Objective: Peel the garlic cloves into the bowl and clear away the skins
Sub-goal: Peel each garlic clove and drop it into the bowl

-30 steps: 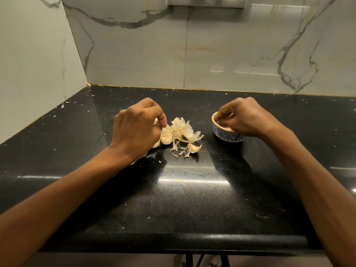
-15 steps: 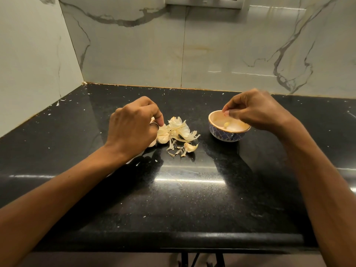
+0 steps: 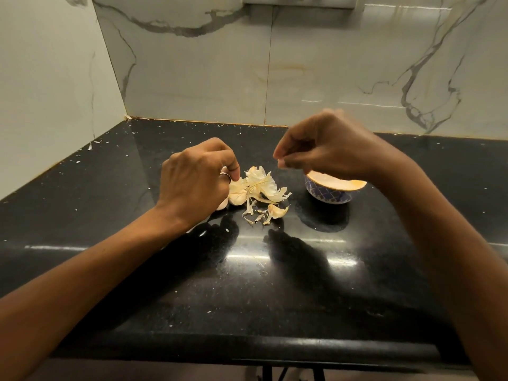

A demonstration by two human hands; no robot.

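Note:
My left hand (image 3: 198,182) rests on the black counter and grips a partly broken garlic bulb (image 3: 237,195), with one clove (image 3: 222,205) showing under the palm. A pile of papery skins (image 3: 264,185) lies just right of it, and a loose skin-covered piece (image 3: 277,211) lies in front. My right hand (image 3: 330,149) hovers above the counter between the skins and the small blue-patterned bowl (image 3: 327,195). Its fingers are curled with the thumb near the fingertips, and nothing shows between them. The hand hides most of the bowl's inside.
Marble walls (image 3: 192,78) close off the back and left of the counter corner. Small white skin flecks are scattered over the counter (image 3: 247,284). Its rounded front edge (image 3: 247,345) runs across the bottom of the view.
My right hand has lifted out of the bowl, leaving a peeled clove there, and moved left and up toward the skins. My left hand has stayed on the garlic bulb.

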